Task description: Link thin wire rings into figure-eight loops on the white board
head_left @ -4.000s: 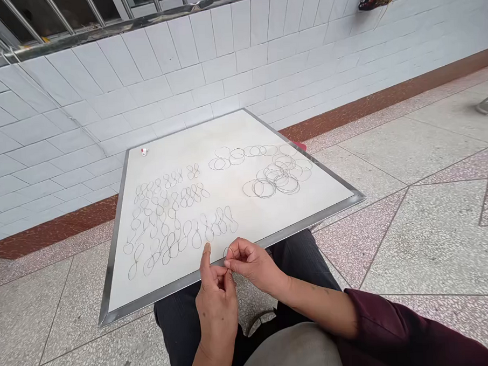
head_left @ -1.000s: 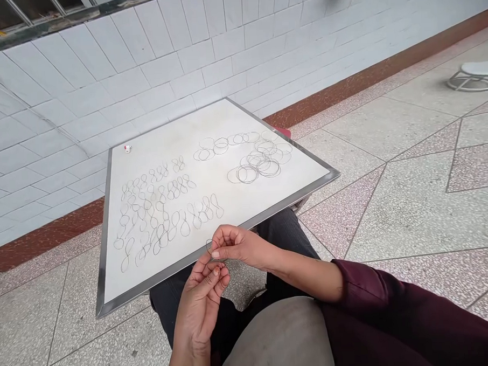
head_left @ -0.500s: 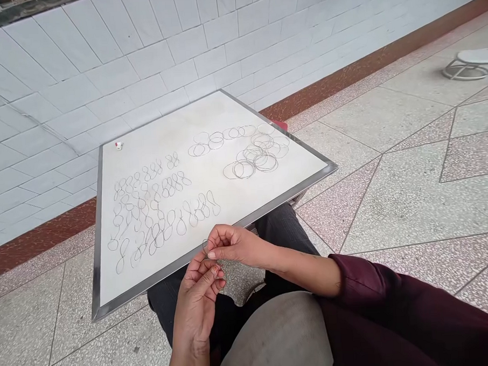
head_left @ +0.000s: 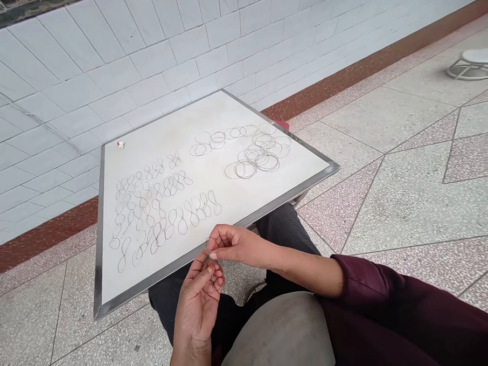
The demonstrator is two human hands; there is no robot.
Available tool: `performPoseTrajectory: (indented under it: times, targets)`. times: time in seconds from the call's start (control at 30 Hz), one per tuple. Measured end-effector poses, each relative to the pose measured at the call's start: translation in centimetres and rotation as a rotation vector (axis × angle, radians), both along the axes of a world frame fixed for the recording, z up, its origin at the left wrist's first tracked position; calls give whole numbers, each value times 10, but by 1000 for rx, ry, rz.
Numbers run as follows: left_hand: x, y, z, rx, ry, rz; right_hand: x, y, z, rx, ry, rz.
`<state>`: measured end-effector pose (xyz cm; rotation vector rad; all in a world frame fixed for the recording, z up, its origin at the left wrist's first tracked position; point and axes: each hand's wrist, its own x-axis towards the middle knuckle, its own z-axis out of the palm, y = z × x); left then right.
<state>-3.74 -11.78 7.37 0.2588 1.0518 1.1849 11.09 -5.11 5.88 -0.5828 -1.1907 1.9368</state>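
Note:
In front of my lap, both hands are closed on one thin dark wire loop (head_left: 217, 285). My left hand (head_left: 197, 295) pinches it between thumb and fingers, palm turned up, with a curve of the wire showing across the fingers. Its fingertips nearly meet those of my right hand (head_left: 241, 249), which pinches the loop's upper part from above. Beyond the hands is a white table (head_left: 177, 124) with a metal rim. Several wire loops twisted into figure eights (head_left: 204, 204) lie in rows on its left half. Plain round wire loops (head_left: 263, 159) overlap in a pile on the right.
A small white and red object (head_left: 121, 146) sits near the table's far left corner. A white tiled wall (head_left: 150, 63) runs behind the table. On the speckled floor at the far right stands a low white stool (head_left: 471, 65). Something red (head_left: 281, 125) shows past the table's right edge.
The left thumb and fingers have shifted slightly on the wire, and more of its lower curve shows. My right hand keeps its pinch. The loops on the table lie as before.

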Motion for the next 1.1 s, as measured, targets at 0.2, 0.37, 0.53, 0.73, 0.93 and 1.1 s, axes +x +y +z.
performPoseTrajectory:
  times: [0.2, 0.37, 0.53, 0.73, 0.93, 1.1]
  targets:
    - [-1, -1, -2, -22, -47, 29, -1, 1, -3, -1, 14, 5]
    - [0, 0, 1, 1, 15, 11, -1, 1, -4, 4, -4, -10]
    - [2, -2, 7, 98, 269, -6, -1, 0, -1, 8, -27, -27]
    - [7, -8, 1, 260, 675, 96, -4, -1, -1, 24, -70, -72]
    - [11, -12, -4, 367, 1018, 71, -7, 1, -6, -24, -35, -88]
    - [5, -15, -10, 463, 1110, 6, -4, 3, -4, -45, -18, -63]
